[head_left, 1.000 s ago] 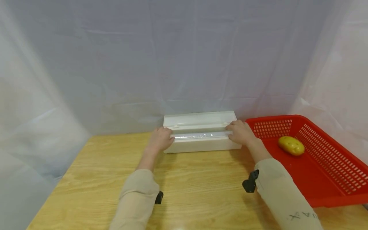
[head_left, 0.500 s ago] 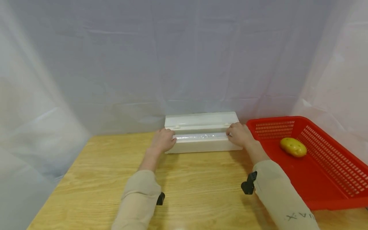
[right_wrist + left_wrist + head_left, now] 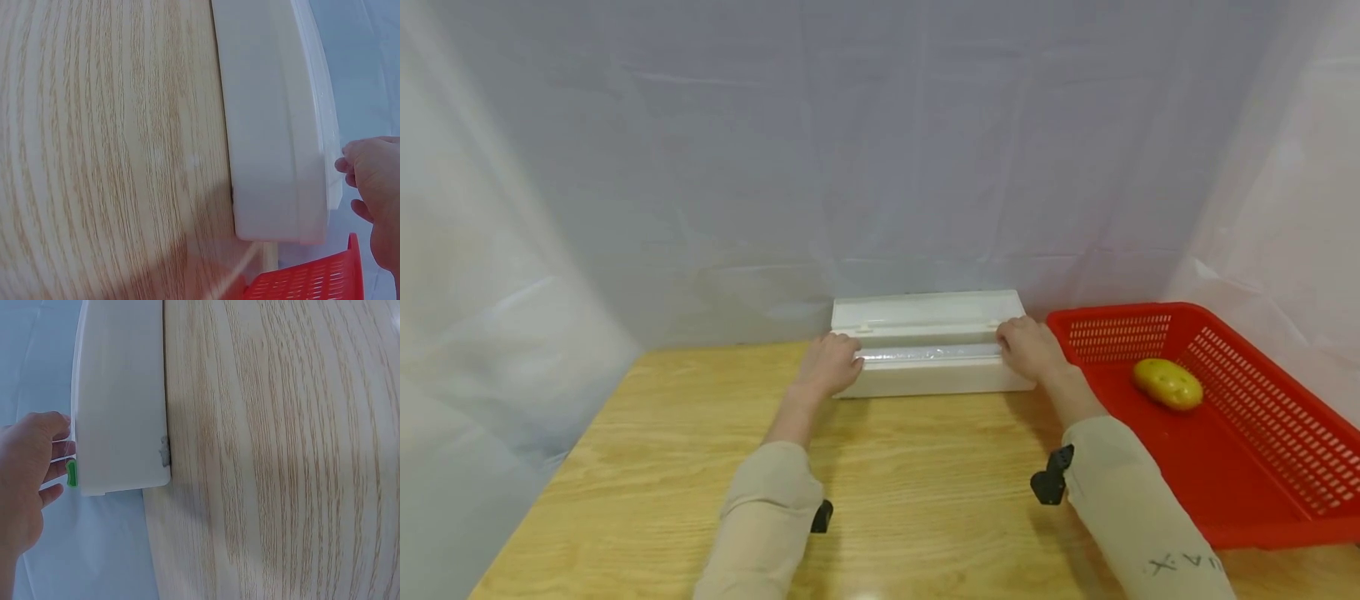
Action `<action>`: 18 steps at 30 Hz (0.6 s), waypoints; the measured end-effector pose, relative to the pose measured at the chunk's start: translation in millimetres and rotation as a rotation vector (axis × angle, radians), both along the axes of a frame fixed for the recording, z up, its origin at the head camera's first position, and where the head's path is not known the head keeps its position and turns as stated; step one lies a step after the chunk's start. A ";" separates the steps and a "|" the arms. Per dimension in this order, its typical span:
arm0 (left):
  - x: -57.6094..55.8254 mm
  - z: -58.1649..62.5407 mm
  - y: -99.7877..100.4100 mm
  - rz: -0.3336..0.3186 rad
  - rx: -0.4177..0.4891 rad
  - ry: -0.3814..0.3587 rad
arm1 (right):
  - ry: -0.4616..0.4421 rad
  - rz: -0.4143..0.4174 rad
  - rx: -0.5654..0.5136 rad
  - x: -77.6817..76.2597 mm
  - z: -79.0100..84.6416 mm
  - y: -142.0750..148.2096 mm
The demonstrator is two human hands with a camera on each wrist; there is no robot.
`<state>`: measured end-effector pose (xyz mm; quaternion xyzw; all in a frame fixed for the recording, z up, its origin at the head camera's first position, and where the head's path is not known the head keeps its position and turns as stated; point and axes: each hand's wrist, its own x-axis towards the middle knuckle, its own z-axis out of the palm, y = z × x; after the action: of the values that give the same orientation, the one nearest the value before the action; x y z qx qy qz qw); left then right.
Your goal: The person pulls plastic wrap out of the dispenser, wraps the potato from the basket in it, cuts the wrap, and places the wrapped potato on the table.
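A white plastic wrap dispenser (image 3: pixel 940 379) stands at the table's back edge with its lid (image 3: pixel 925 310) raised behind it. Shiny plastic wrap (image 3: pixel 932 353) lies along its opening. My left hand (image 3: pixel 829 364) is at the left end, fingers curled, pinching the wrap's edge. In the left wrist view, a green piece (image 3: pixel 72 472) shows beside those fingers. At the opposite end, my right hand (image 3: pixel 1030 348) pinches the wrap, thumb and fingertips drawn together above the dispenser's rim. The fingertips are partly hidden in the head view.
On the right, a red basket (image 3: pixel 1240 467) with slotted walls holds a yellow potato (image 3: pixel 1168 384). Its near corner lies close to my right forearm. Pale sheeting (image 3: pixel 880 150) hangs behind the wooden table (image 3: pixel 917 492).
Both hands stay at the two ends of the dispenser, with only slight shifts of the fingers. The whole view has drifted slightly; the dispenser and potato look unmoved.
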<state>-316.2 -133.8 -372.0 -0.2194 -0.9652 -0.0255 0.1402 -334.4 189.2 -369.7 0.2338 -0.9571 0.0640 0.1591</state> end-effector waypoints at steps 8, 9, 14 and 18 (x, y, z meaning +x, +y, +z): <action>-3.0 -2.2 6.8 -0.010 -0.013 0.020 | -0.009 -0.022 -0.027 -0.8 1.1 0.3; -3.2 -2.1 8.3 -0.011 -0.015 0.017 | -0.011 -0.029 -0.030 -0.9 1.1 0.6; -3.1 -1.7 14.6 -0.023 -0.038 0.030 | -0.031 -0.065 -0.042 -0.3 2.1 0.6; -3.0 -3.0 17.8 -0.027 -0.050 0.069 | -0.051 -0.083 -0.041 0.4 4.1 0.1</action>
<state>-319.2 -116.0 -375.0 -0.2364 -0.9571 0.0041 0.1675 -334.0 189.2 -365.6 0.1886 -0.9682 0.0830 0.1418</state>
